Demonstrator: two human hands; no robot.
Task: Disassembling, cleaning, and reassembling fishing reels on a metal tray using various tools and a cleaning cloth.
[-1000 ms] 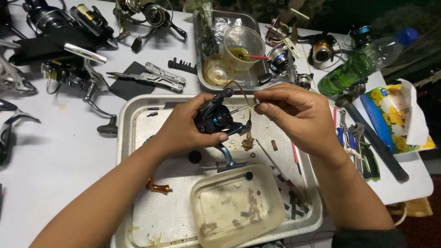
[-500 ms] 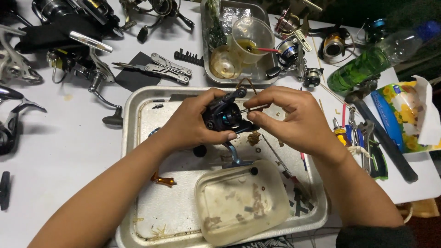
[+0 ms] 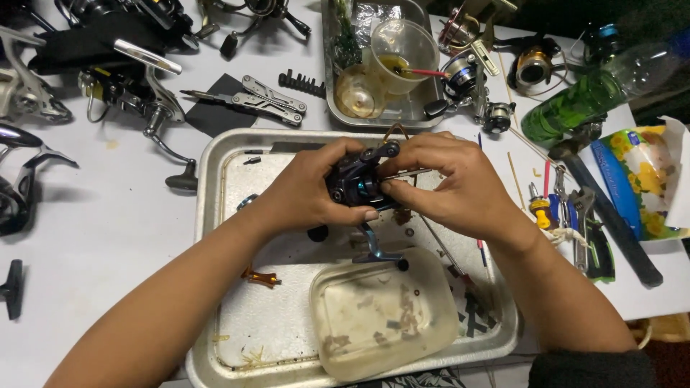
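**Spinning reel body held over metal tray, both hands on it**

A small dark fishing reel body (image 3: 359, 183) is held above the metal tray (image 3: 215, 154), near its far edge. It is gripped from the left by the left hand (image 3: 309, 194), fingers wrapped around its side and underside. The right hand (image 3: 453, 190) is closed over its right side, fingertips pinched at what looks like a thin metal rod or tool; which exactly cannot be told, since the fingers cover it. A blue-grey reel foot (image 3: 374, 244) hangs down below the hands.

Handling, as judged: the reel is rigid and compact, moderately heavy for its size, probably greasy and so slippery. Small protruding parts are likely fragile. It is best taken by the solid housing or the foot, not by thin arms or wire.

On the tray, just in front of the hands, a cloudy plastic container (image 3: 384, 316) is seen with small bits inside. A small orange part (image 3: 260, 276) lies to the left on the tray.

Farther out on the counter (image 3: 93, 237): a folding multi-tool (image 3: 251, 99), a second tray with a clear plastic cup (image 3: 402, 47), other reels (image 3: 144, 100) at upper left, a green plastic bottle (image 3: 582, 100), and hand tools (image 3: 575, 208) at the right.
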